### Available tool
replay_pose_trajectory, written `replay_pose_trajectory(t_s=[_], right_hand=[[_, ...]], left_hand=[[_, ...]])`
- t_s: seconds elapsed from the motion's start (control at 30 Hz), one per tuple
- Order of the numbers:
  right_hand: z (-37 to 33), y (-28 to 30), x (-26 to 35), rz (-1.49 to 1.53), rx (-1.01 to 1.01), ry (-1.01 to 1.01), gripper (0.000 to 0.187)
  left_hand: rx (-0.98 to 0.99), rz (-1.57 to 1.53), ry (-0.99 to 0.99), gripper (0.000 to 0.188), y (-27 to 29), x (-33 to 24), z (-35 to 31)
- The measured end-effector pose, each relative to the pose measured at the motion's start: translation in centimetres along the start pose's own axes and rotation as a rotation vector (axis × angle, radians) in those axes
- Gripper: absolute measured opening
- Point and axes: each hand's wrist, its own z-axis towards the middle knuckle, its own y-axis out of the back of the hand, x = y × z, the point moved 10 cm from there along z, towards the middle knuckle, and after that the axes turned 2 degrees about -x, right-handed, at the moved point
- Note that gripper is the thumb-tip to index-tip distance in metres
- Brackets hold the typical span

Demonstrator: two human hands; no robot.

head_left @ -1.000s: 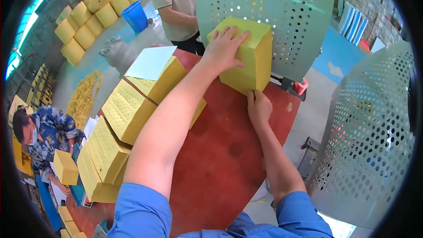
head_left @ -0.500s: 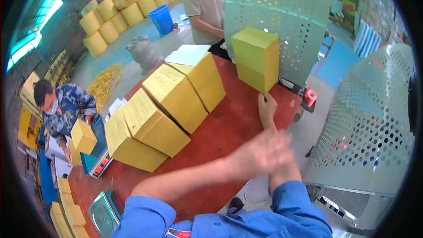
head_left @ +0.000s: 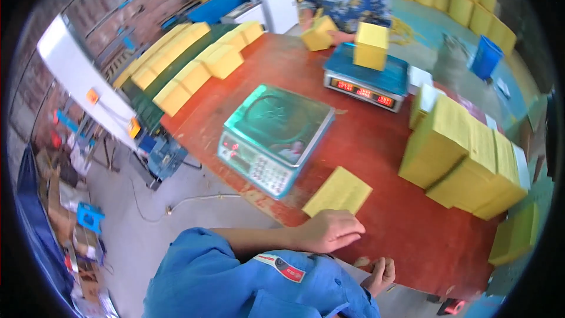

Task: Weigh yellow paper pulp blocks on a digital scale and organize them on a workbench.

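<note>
Turning toward the left, the person is no longer pressing the left hand (head_left: 334,231) on the tall yellow stack (head_left: 518,237), and the right hand (head_left: 381,275) is no longer pinching its lower corner. This stack is now standing untouched at the right end of the red counter (head_left: 426,241), just beyond the row of yellow stacks (head_left: 465,159). The left hand is hovering over the near edge, just beside a yellow sheet (head_left: 340,189) which is lying close to the green scale (head_left: 276,118). Its fingers are bending close together, but I cannot tell if they are holding something underneath. The right hand is hanging by the near edge with curling fingers, and I cannot tell what is inside them. For the work, this seems to be meaning that the handling of that stack is pausing, while the sheet is lying nearest.
</note>
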Motion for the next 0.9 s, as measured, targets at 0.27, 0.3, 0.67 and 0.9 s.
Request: replay_pose_trajectory(t_s=[0.27,0.3,0.67,0.9], right_hand=[[-7.9,-29.7,5.7,0.139,0.618,0.272,0.019],[-9.9,-33.5,5.6,0.160,0.671,0.251,0.019],[-25.4,-60.5,-3.7,0.209,0.907,-0.207,0.024],[-26.0,-67.8,-7.1,0.171,0.965,-0.310,0.025]], left_hand=[[-0.470,0.259,0.225,0.013,22.6,3.8,-20.4],[-0.482,0.257,0.346,0.011,25.4,5.3,-23.3],[-0.691,0.534,0.461,0.007,51.5,10.1,-39.5],[-0.651,0.828,0.321,0.019,62.9,17.1,-36.7]])
